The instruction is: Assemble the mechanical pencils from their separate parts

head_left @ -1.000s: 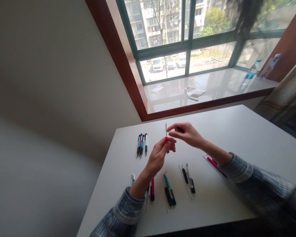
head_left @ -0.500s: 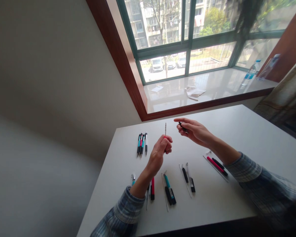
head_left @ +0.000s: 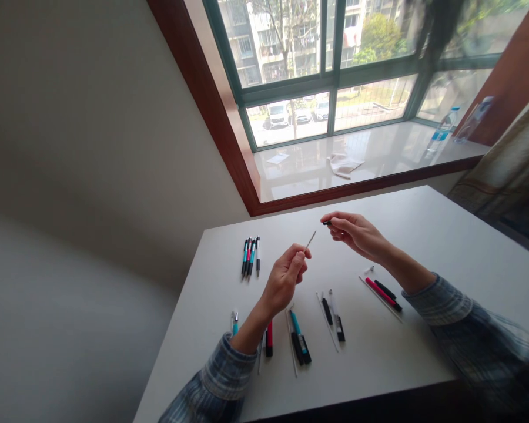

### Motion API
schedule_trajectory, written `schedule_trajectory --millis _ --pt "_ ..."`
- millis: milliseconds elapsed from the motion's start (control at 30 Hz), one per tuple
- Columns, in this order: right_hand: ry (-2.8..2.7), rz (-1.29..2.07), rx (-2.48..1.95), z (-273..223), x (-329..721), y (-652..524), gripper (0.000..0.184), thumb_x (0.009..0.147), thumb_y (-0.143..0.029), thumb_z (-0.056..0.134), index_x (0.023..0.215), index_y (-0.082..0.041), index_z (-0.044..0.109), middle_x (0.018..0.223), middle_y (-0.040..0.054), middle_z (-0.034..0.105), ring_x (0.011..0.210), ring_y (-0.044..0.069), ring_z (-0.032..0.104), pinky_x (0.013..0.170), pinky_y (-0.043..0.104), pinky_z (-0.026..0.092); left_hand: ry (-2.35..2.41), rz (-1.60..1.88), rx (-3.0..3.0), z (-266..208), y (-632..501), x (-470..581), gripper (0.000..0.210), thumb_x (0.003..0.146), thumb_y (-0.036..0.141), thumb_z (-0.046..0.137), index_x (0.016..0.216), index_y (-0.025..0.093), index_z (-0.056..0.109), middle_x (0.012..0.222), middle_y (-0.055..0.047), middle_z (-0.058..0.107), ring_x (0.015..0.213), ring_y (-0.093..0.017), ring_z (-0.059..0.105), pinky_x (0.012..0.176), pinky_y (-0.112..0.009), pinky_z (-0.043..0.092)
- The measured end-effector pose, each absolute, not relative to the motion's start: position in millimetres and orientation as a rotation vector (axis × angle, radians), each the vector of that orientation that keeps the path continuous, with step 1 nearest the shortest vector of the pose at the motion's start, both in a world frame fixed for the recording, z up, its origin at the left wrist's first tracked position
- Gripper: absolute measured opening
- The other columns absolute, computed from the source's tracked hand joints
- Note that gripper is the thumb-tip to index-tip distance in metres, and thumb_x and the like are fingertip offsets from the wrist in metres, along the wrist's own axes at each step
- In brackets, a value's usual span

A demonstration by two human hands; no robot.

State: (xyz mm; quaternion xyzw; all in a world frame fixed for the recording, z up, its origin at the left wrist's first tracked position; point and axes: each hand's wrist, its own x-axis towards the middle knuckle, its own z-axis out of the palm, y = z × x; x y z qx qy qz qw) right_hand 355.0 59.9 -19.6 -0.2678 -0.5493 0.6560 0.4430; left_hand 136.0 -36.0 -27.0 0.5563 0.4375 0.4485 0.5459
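Two bare hands work above a white table, level with each other and a little apart. The left hand has its fingers curled tight around a slim pen refill; only the upper length shows, slanting up toward the other hand, and whatever else the fist may hold is hidden. The right hand pinches a short black pen piece between thumb and fingertips, close to the refill's tip but not touching it.

Four assembled pens lie side by side at the table's far left. Nearer the person, loose parts lie in groups. Below the right wrist are a red barrel, a black grip, a white rod and a small whitish piece. Toward the middle, a clear barrel with a black end lies next to another black grip and a thin rod. Left of those is a teal barrel with dark parts alongside. A second red barrel lies just beside the left forearm, which partly hides that group.
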Motion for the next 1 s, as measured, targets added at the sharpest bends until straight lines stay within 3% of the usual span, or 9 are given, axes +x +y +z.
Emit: schedule_trajectory --millis 167,300,1000 --pt "-1.332 1.677 -0.562 -18.2 354.4 56.6 0.026 0.094 -0.038 0.067 0.111 -0.018 0.068 0.074 -0.0017 0.052 0.068 0.013 0.044 0.063 0.028 0.036 1.071 1.031 1.363 -32.8 -36.9 135.4 0.032 0.102 0.048 0.048 0.09 0.019 0.056 0.065 0.006 0.034 0.056 -0.009 0.025 0.05 -0.021 0.021" --pt "-1.313 1.671 -0.557 -19.0 355.1 55.5 0.017 0.091 -0.031 0.074 0.1 -0.02 0.065 0.073 -0.0016 0.058 0.068 0.013 0.047 0.066 0.028 0.038 1.097 1.065 1.398 -35.0 -35.3 133.1 0.032 0.102 0.046 0.047 0.088 0.019 0.054 0.064 0.006 0.034 0.056 -0.009 0.026 0.051 -0.021 0.023" --pt "-1.471 1.516 -0.563 -18.0 354.5 52.1 0.017 0.085 -0.029 0.082 0.098 -0.019 0.076 0.075 -0.0006 0.062 0.069 0.012 0.053 0.066 0.026 0.043 1.172 1.0 1.493 -32.6 -36.4 133.5 0.032 0.103 0.045 0.044 0.088 0.019 0.054 0.066 0.005 0.037 0.058 -0.01 0.029 0.054 -0.024 0.025"
